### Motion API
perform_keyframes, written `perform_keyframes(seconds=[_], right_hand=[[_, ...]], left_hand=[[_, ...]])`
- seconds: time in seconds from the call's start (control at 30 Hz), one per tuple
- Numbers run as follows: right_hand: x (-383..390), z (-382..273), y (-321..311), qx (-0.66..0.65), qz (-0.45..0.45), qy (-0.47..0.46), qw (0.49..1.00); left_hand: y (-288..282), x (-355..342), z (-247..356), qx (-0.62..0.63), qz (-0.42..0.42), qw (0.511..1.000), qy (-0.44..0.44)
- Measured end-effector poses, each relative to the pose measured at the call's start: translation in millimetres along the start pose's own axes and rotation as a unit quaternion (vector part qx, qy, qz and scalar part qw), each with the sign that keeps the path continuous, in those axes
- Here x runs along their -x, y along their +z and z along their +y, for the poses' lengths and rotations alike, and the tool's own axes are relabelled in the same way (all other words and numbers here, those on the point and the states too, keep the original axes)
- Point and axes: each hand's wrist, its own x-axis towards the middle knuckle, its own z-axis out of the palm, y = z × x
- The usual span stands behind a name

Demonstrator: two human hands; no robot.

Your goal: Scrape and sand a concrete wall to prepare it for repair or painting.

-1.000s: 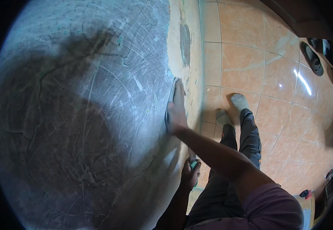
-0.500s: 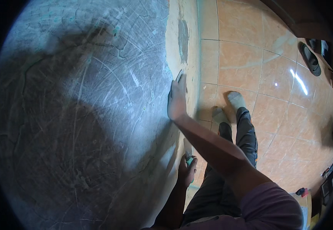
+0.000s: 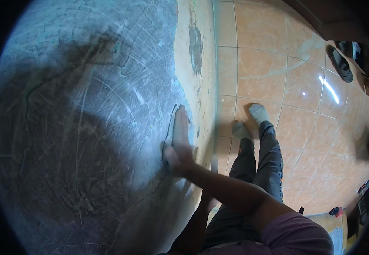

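My right hand [image 3: 180, 146] lies flat against the grey wall [image 3: 108, 140], its fingers stretched along the surface and blurred by motion. Pressed under it is a thin, dark-edged sheet [image 3: 166, 146] that looks like sandpaper; most of it is hidden by the palm. Lower down and partly behind my right forearm, my left hand [image 3: 211, 203] is closed on a scraper. Only the scraper's pale blade [image 3: 214, 164] shows above the forearm; its handle is covered.
Beside the grey area runs a cream strip [image 3: 205, 85] with a ragged border and a grey patch. Orange floor tiles [image 3: 261, 72] meet the wall, where my socked feet [image 3: 259, 112] stand. A dark slipper [image 3: 341, 63] and brown furniture [image 3: 320, 17] are at the upper right.
My right hand has slid down and left along the wall, from the cream strip's border onto the grey area. My right forearm now covers the scraper's green handle, which showed before.
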Motion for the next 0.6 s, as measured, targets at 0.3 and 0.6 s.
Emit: perform_keyframes(seconds=[0.3,0.6], right_hand=[[-25.2,21.7,1.5,-0.013,0.030,0.147,0.989],[-5.6,63.8,-13.9,0.060,-0.024,0.167,0.984]], left_hand=[[4.3,-11.9,5.0,0.124,-0.023,0.992,0.013],[5.5,-16.5,0.2,-0.007,-0.045,0.997,0.059]])
